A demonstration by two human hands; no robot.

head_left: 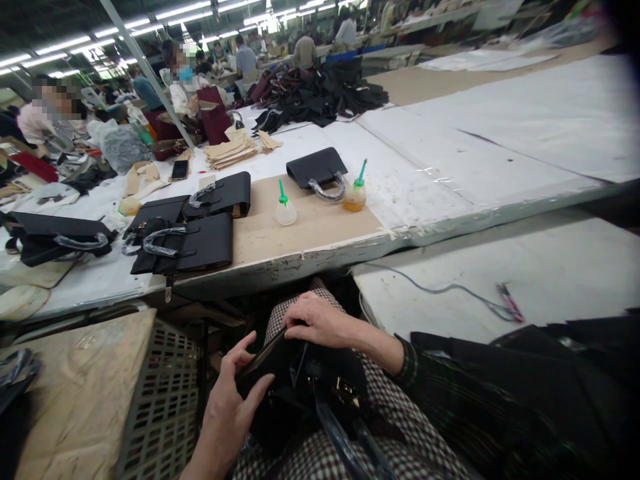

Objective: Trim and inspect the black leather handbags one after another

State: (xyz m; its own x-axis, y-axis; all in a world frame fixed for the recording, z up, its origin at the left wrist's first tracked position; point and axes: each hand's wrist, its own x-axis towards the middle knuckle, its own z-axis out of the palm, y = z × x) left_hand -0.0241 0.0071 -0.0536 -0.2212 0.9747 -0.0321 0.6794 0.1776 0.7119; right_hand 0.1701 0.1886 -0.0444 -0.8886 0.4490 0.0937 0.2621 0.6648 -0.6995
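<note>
A black handbag lies on my lap over checked cloth, its wrapped handles hanging toward me and a metal clasp on its right part. My left hand holds the bag's left edge, thumb on the near face and fingers behind the rim. The fingers of my right hand are closed on the top edge of the same bag, further up. Beyond, on the table, stand a bottle of clear glue and a bottle of amber liquid, both with green nozzles. A black bag lies beside the amber bottle.
More black bags lie on the white worktable at the left. A plastic crate stands left of my legs. On the right side table are pink-handled snippers, a cable and black pieces. People sit further back.
</note>
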